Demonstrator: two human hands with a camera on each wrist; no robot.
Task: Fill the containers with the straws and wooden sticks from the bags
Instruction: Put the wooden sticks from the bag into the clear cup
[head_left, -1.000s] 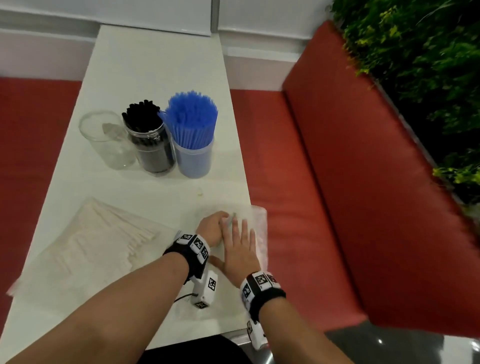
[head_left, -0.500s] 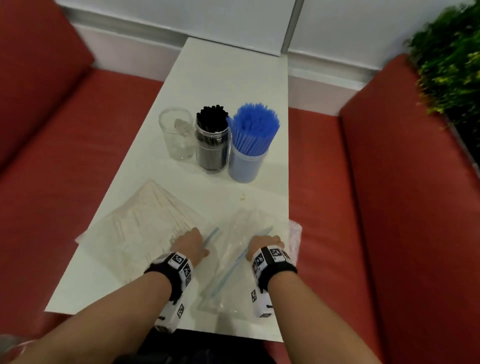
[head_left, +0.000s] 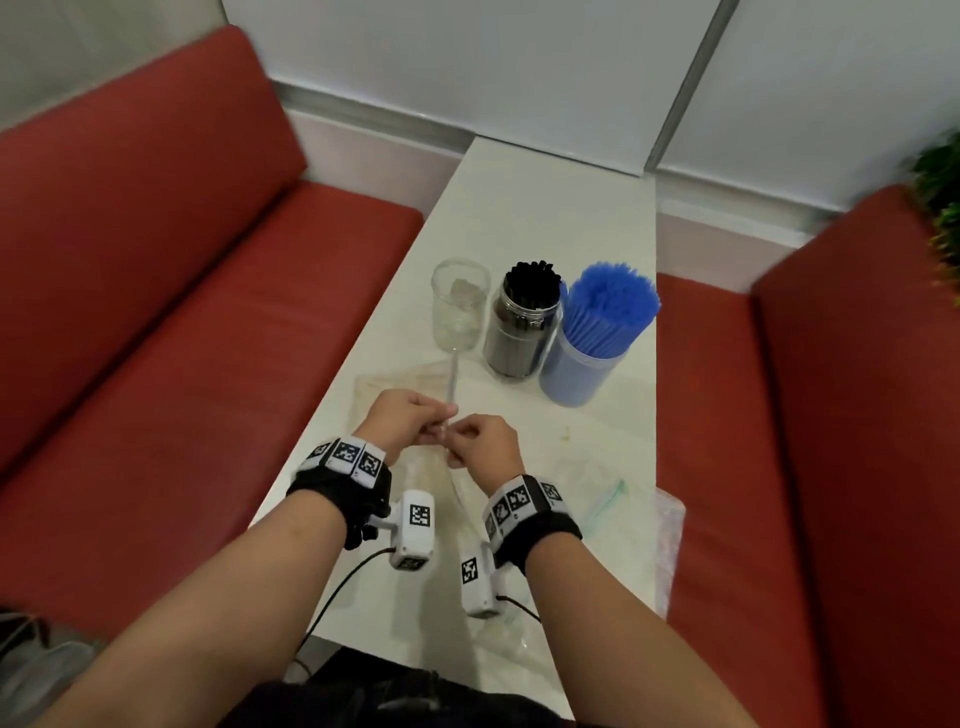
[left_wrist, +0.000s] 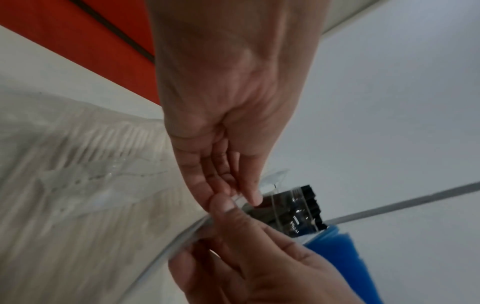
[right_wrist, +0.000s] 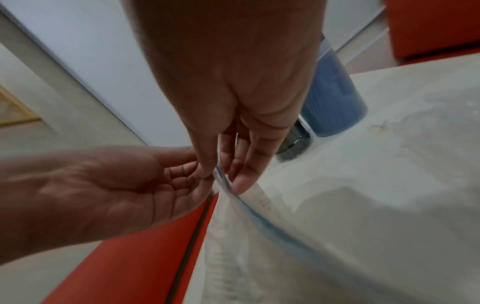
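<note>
Both hands are raised over the near part of the table (head_left: 524, 208), fingertips meeting at the top edge of a clear bag (right_wrist: 254, 236). The left hand (head_left: 402, 423) pinches one lip of the bag's opening between thumb and fingers; the right hand (head_left: 483, 447) pinches the opposing lip, remaining fingers loosely curled. The wrist views show the zip strip drawn taut between the two grips. The pale sticks (left_wrist: 85, 164) appear to lie inside this bag, though blur makes it uncertain whether they sit in the held bag or in one lying flat beneath it.

Three containers stand at mid-table: an empty glass (head_left: 460, 306), a jar of black straws (head_left: 524, 322) just beside it, and a tub of blue straws (head_left: 597, 332) touching the jar. A second, apparently spent bag (head_left: 623, 499) lies at the right table edge.

Judged step: opening the bag of sticks for the empty glass.

Risks noted:
- The grips are narrow fingertip pinches on slick film. One lip could slip free, and the bag would swing or drop.
- A sudden release of the seal could jerk the hands apart and scatter sticks over the table or onto the red seats (head_left: 208, 364).
- The bag hangs near the glass; a swing forward could tip it, and it could knock the jar.
- The flat bag overhangs the table edge and may slide off if brushed.
</note>
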